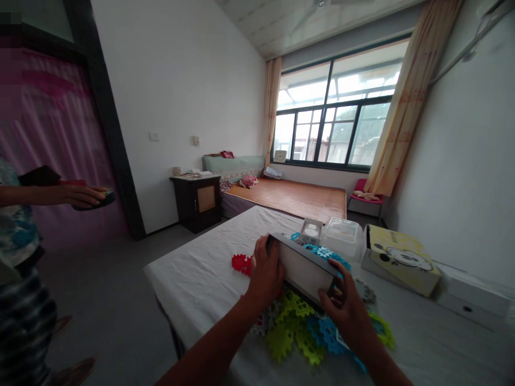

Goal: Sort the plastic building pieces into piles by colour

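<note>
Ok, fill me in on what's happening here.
The camera wearer's left grip and right grip hold a dark-rimmed box by its two ends. It is tilted over coloured gears on the table; whether it touches them is unclear. A clear tub and a yellow box stand to the right. At far left, another person holds something dark.

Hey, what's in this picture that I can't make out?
All in the head view:
Far side of the dark-edged item: turned away from the camera.
Toothed pieces: partly covered by the item and right hand.
Other person: cut off by the left edge.
Inside of the yellow box: hidden by its top.
</note>
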`<state>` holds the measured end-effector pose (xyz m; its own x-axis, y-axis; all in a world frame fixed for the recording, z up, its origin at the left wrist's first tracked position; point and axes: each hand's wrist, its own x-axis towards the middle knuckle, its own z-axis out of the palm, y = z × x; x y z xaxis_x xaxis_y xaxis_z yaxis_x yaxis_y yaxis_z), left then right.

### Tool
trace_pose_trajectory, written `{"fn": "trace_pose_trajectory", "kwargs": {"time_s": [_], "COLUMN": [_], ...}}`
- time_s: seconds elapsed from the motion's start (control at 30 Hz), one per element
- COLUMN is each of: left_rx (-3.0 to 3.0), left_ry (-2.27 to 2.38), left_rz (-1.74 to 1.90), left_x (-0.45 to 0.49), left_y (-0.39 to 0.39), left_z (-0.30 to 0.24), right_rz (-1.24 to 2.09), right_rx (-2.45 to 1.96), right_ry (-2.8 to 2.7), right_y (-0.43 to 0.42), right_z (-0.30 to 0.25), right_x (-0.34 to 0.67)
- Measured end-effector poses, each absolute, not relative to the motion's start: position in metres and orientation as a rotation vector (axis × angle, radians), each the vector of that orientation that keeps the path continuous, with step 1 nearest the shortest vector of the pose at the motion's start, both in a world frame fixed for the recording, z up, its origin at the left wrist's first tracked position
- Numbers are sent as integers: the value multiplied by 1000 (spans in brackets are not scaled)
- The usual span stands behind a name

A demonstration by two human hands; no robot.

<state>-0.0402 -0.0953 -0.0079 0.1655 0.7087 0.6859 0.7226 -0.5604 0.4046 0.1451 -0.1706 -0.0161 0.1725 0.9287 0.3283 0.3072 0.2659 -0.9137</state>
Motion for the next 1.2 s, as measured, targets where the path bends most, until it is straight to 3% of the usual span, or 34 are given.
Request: {"fn": "trace_pose_trajectory", "kwargs": {"time_s": [0.17,0.37,0.73,0.97,1.2], "left_rx": [-2304,-2382,-2465,-2517,-2463], "left_ry": [-1600,-1547,-1302,-624,-661], "left_rz": [-1947,-2056,-1588,-673,-586], "left_x": [-22,-14,-26,-18,10], "left_y": [-78,-72,-104,-105,-99], "left_z": [-12,2,7,27,14], "right_rz": [540,496,482,394,184], "right_rx": [-1285,-1252,-1318,-1457,-1525], "right_ry": [-1426,-1441,-1222,-1387,-1505], "right_y": [-168,-172,-170,-170,-160], "right_z": [-24,-17,2,4,18], "right_x": [147,153,189,197,190]}}
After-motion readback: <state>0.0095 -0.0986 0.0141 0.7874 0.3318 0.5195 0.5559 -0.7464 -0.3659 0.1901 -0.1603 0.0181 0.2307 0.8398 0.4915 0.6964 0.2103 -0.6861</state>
